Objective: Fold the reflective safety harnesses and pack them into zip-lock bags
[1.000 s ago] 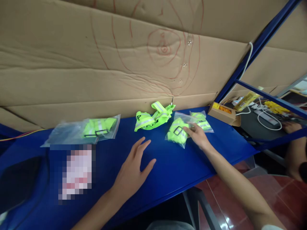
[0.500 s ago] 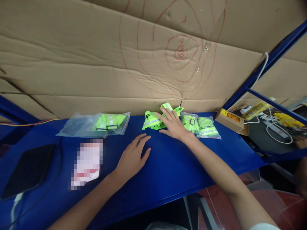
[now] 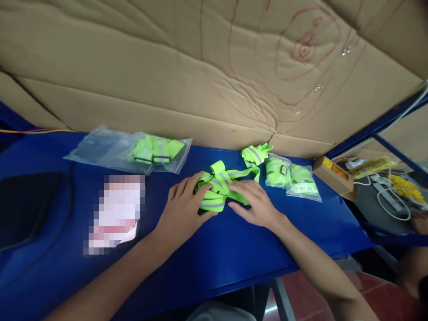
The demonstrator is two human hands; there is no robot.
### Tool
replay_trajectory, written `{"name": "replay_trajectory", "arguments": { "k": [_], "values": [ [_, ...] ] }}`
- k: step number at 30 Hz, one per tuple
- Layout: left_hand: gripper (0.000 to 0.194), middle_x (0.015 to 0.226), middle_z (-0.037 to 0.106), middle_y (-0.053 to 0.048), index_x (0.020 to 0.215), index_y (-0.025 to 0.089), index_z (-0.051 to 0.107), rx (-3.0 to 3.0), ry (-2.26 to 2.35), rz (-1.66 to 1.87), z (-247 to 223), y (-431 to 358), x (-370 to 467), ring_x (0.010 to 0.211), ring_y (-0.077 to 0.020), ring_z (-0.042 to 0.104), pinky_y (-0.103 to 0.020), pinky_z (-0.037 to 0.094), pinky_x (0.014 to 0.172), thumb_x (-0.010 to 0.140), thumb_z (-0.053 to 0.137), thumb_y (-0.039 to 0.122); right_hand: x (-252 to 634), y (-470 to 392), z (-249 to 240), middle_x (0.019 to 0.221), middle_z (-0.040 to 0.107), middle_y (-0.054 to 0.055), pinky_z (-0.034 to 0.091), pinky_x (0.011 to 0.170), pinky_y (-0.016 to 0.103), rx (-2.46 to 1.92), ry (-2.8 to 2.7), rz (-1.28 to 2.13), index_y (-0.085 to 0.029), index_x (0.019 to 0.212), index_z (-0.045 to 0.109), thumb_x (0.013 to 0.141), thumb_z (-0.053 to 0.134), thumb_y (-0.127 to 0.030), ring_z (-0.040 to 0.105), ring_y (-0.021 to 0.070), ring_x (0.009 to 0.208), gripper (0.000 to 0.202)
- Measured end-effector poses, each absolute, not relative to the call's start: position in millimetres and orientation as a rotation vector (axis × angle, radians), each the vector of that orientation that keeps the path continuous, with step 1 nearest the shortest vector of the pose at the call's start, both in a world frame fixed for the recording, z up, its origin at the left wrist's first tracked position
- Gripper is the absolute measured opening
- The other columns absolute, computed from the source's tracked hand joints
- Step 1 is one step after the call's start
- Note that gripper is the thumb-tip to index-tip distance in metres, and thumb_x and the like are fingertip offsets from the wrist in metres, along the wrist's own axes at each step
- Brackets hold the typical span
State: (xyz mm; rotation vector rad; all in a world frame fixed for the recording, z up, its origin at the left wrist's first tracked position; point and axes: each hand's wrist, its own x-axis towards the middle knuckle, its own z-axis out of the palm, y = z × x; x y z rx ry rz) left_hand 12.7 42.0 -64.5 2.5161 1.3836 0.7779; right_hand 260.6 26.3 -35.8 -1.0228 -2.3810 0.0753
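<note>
A loose bundle of neon-green reflective straps (image 3: pixel 214 198) with grey stripes lies on the blue table between my hands. My left hand (image 3: pixel 183 205) is closed on its left side, thumb in front and fingertips partly hidden behind the straps. Across the right side, my right hand (image 3: pixel 256 203) has its fingers bent over a strap, the thumb lower and apart from them. One strap loops out to the right behind my right hand. Farther back sits another folded strap bundle (image 3: pixel 254 154), beside two bagged strap bundles (image 3: pixel 278 171).
A clear plastic bag (image 3: pixel 100 147) with green straps stands back left. Nearer are a blurred-out pinkish item (image 3: pixel 117 209) and a dark flat device (image 3: pixel 26 207). An open cardboard box (image 3: pixel 334 178) stands right, by a blue metal frame. Cardboard (image 3: pixel 133 67) walls the back.
A strap bundle has come away from the back pile toward me. My right hand has drawn back with it, and my left hand has moved onto it. The view has shifted.
</note>
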Motion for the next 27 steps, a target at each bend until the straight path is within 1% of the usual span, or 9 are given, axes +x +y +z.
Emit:
{"name": "replay_trajectory", "arguments": {
  "k": [4,7,10,13,17,20,22,24,27],
  "values": [
    [0.044,0.142,0.066,-0.012,0.126,0.02,0.066,2.185,1.383,0.934,-58.2,46.7,9.9,0.133,-0.0331,0.06,-0.046,0.047,0.112,0.09,0.072,0.045,276.4,39.7,-51.0,0.14,0.066,0.015,0.056,0.105,0.051,-1.287,-2.366,0.119,-0.021,0.155,0.045,0.101,0.065,-0.042,0.065,0.0311,0.127,0.061],
    [0.039,0.107,0.077,-0.004,0.112,0.022,0.071,1.793,1.464,0.898,-47.0,50.1,6.4,0.101,-0.0288,0.071,-0.037,0.053,0.087,0.088,0.067,0.053,278.2,38.1,-53.6,0.136,0.068,0.014,0.056,0.102,0.051,-1.435,-2.349,0.094,-0.023,0.157,0.04,0.102,0.061,-0.035,0.067,0.0311,0.122,0.06],
    [0.032,0.082,0.072,-0.001,0.087,0.021,0.073,1.35,1.37,0.944,-41.5,53.7,6.9,0.083,-0.0236,0.066,-0.031,0.048,0.074,0.085,0.067,0.052,272.7,29.3,-47.0,0.148,0.057,0.018,0.051,0.106,0.054,-1.45,-2.28,-0.114,-0.021,0.16,0.034,0.101,0.059,-0.026,0.059,0.0347,0.134,0.064],
    [0.031,0.091,0.075,-0.005,0.09,0.018,0.074,0.941,1.157,0.967,-43.1,55.9,11.1,0.092,-0.0249,0.067,-0.031,0.051,0.079,0.084,0.067,0.048,263.8,20.5,-41.1,0.158,0.046,0.02,0.045,0.114,0.055,-1.317,-2.293,-0.194,-0.026,0.165,0.026,0.101,0.061,-0.029,0.048,0.0358,0.146,0.072],
    [0.042,0.099,0.078,-0.009,0.107,0.016,0.076,0.813,1.03,0.863,-43.0,54.0,14.8,0.094,-0.0273,0.07,-0.034,0.055,0.078,0.085,0.063,0.049,257.4,15.1,-39.4,0.161,0.041,0.019,0.04,0.118,0.056,-1.212,-2.334,0.005,-0.031,0.166,0.022,0.099,0.067,-0.047,0.044,0.0364,0.149,0.083],
    [0.044,0.101,0.079,-0.009,0.111,0.016,0.076,0.796,0.965,0.782,-39.6,50.9,15.2,0.095,-0.0284,0.071,-0.035,0.056,0.078,0.084,0.064,0.048,261.0,16.1,-37.4,0.163,0.038,0.016,0.048,0.113,0.051,-1.16,-2.226,0.374,-0.033,0.166,0.023,0.094,0.067,-0.062,0.044,0.0352,0.148,0.09],
    [0.042,0.102,0.079,-0.008,0.111,0.017,0.077,0.802,0.914,0.729,-37.8,49.3,15.8,0.094,-0.0287,0.072,-0.036,0.057,0.079,0.084,0.063,0.046,265.7,18.5,-35.1,0.159,0.041,0.015,0.056,0.102,0.044,-1.106,-2.123,0.598,-0.032,0.165,0.027,0.094,0.065,-0.065,0.052,0.0319,0.139,0.087],
    [0.04,0.102,0.079,-0.007,0.11,0.018,0.077,0.824,0.863,0.696,-37.3,48.3,17.1,0.095,-0.0286,0.072,-0.037,0.057,0.081,0.084,0.06,0.042,269.9,21.5,-33.0,0.146,0.052,0.013,0.057,0.097,0.042,-1.079,-2.078,0.646,-0.032,0.159,0.041,0.094,0.069,-0.06,0.059,0.0281,0.126,0.076],
    [0.036,0.093,0.079,-0.007,0.101,0.017,0.078,0.944,0.866,0.624,-39.0,46.6,19.7,0.094,-0.0289,0.072,-0.038,0.058,0.083,0.086,0.058,0.043,272.4,24.5,-31.1,0.12,0.062,0.009,0.053,0.099,0.043,-1.037,-2.044,0.574,-0.027,0.13,0.066,0.092,0.075,-0.052,0.062,0.0247,0.113,0.047]
  ]
}}
